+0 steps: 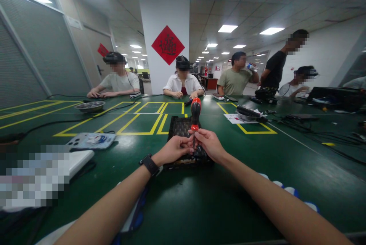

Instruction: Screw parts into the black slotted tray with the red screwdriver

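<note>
A screwdriver with a red and black handle (196, 112) stands upright above a black tray (178, 126) on the green table. My right hand (210, 144) is closed around its shaft just below the handle. My left hand (173, 149), with a black watch on the wrist, pinches the shaft from the left, fingertips meeting those of the right hand. The lower tip of the tool is hidden behind my fingers.
A phone in a patterned case (91, 140) lies at the left, with a white device (80, 159) nearer me. A metal bowl (90, 106) sits far left. Cables, a paper and dark gear (248, 113) lie at the right. Several people sit or stand along the far edge.
</note>
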The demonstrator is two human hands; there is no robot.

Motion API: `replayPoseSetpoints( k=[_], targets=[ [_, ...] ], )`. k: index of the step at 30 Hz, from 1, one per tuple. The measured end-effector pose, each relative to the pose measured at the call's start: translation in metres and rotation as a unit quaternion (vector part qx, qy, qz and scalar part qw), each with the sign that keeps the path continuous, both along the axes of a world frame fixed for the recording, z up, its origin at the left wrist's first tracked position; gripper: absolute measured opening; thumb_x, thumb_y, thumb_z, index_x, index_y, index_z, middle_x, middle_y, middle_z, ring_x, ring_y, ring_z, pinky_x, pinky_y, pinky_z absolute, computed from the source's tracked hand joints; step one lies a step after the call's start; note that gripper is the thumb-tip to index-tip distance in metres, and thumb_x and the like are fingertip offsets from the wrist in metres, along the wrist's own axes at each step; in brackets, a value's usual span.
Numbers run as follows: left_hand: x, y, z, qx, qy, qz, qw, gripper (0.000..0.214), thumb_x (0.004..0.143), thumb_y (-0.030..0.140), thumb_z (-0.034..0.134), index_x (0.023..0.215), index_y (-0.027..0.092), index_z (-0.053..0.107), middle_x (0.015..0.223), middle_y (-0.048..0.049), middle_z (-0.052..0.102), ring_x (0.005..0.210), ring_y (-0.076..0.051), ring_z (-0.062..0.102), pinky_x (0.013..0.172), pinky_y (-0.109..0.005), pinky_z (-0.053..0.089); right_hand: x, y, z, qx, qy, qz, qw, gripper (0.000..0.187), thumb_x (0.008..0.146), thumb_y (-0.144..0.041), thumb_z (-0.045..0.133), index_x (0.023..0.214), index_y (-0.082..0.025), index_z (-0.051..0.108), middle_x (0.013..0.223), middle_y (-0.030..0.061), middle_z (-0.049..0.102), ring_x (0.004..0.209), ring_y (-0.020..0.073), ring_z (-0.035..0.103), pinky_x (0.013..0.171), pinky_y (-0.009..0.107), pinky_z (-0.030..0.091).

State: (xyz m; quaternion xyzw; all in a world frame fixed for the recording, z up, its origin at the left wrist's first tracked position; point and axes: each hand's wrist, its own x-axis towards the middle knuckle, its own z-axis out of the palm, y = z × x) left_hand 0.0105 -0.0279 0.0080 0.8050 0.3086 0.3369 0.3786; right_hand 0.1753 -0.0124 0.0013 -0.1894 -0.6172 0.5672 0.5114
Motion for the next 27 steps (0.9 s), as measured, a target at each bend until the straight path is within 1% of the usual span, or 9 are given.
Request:
replayPoseSetpoints(
  k=[3, 6, 12, 16, 20, 22, 24, 27],
  targets=[
    [0.0000, -0.0002, 0.0006, -0.020, -0.005, -0.010, 1.000, 0.022, 0.075, 0.031, 0.059, 0.079, 0.009, 0.060, 0.071, -0.0019, 0.061, 0.065, -0.011, 0.054, 0.064, -0.021, 0.042, 0.0003, -0.0006, 0.0008, 0.001, 0.011, -0.002, 1.000, 0.027, 0.079, -0.033, 0.055, 0.097, -0.013, 0.061, 0.077, 0.0048, 0.064, 0.057, 0.0086, 0.054, 0.055, 0.023, 0.042],
    [0.0006, -0.0003, 0.0008, -0.038, -0.014, -0.002, 0.999, 0.024, 0.073, 0.032, 0.061, 0.081, 0.009, 0.061, 0.071, -0.0025, 0.062, 0.064, -0.010, 0.054, 0.063, -0.022, 0.043, -0.0003, -0.0011, 0.0014, 0.002, 0.018, -0.014, 1.000, 0.025, 0.079, -0.032, 0.057, 0.095, -0.014, 0.060, 0.076, 0.0040, 0.064, 0.058, 0.0085, 0.055, 0.054, 0.022, 0.041],
    [0.0014, 0.0002, -0.0005, -0.031, -0.024, 0.011, 0.999, 0.025, 0.068, 0.032, 0.066, 0.076, 0.009, 0.060, 0.069, -0.0011, 0.060, 0.064, -0.010, 0.053, 0.063, -0.022, 0.043, -0.0011, -0.0007, 0.0002, 0.012, 0.008, -0.020, 1.000, 0.023, 0.079, -0.033, 0.057, 0.093, -0.015, 0.055, 0.070, 0.0019, 0.063, 0.057, 0.0090, 0.056, 0.052, 0.021, 0.041],
    [-0.0006, 0.0014, -0.0005, -0.021, -0.008, -0.001, 1.000, 0.024, 0.073, 0.033, 0.061, 0.077, 0.009, 0.060, 0.070, -0.0015, 0.061, 0.065, -0.010, 0.053, 0.065, -0.022, 0.042, -0.0016, -0.0001, -0.0002, 0.009, 0.015, -0.012, 1.000, 0.024, 0.078, -0.034, 0.057, 0.093, -0.016, 0.053, 0.070, 0.0015, 0.063, 0.057, 0.0096, 0.056, 0.051, 0.021, 0.043],
    [-0.0030, 0.0033, 0.0002, -0.033, -0.008, -0.027, 0.999, 0.023, 0.076, 0.032, 0.058, 0.078, 0.009, 0.060, 0.072, -0.0019, 0.061, 0.066, -0.011, 0.053, 0.065, -0.021, 0.041, -0.0013, 0.0002, -0.0001, -0.013, 0.017, 0.017, 1.000, 0.028, 0.081, -0.036, 0.052, 0.098, -0.014, 0.056, 0.075, 0.0040, 0.062, 0.056, 0.0099, 0.056, 0.050, 0.023, 0.044],
    [-0.0035, 0.0041, -0.0001, -0.034, -0.009, -0.031, 0.999, 0.024, 0.076, 0.032, 0.058, 0.078, 0.009, 0.060, 0.074, -0.0025, 0.062, 0.067, -0.011, 0.053, 0.065, -0.021, 0.040, -0.0009, 0.0003, -0.0002, -0.018, 0.015, 0.026, 0.999, 0.029, 0.081, -0.036, 0.053, 0.099, -0.014, 0.058, 0.077, 0.0039, 0.061, 0.054, 0.0090, 0.053, 0.049, 0.024, 0.044],
    [-0.0036, 0.0046, -0.0007, -0.035, -0.009, -0.028, 0.999, 0.024, 0.076, 0.032, 0.058, 0.079, 0.009, 0.061, 0.074, -0.0032, 0.062, 0.067, -0.011, 0.053, 0.065, -0.021, 0.040, -0.0005, 0.0006, -0.0005, -0.016, 0.013, 0.023, 1.000, 0.028, 0.079, -0.035, 0.055, 0.099, -0.015, 0.059, 0.077, 0.0030, 0.060, 0.052, 0.0082, 0.051, 0.048, 0.024, 0.044],
    [-0.0025, 0.0040, -0.0015, -0.039, -0.004, -0.013, 0.999, 0.025, 0.076, 0.033, 0.058, 0.081, 0.009, 0.062, 0.076, -0.0044, 0.063, 0.068, -0.012, 0.054, 0.065, -0.022, 0.041, -0.0005, 0.0012, -0.0005, -0.011, 0.023, -0.002, 1.000, 0.025, 0.078, -0.034, 0.056, 0.095, -0.016, 0.059, 0.075, 0.0021, 0.060, 0.055, 0.0079, 0.052, 0.051, 0.023, 0.043]
  ],
)
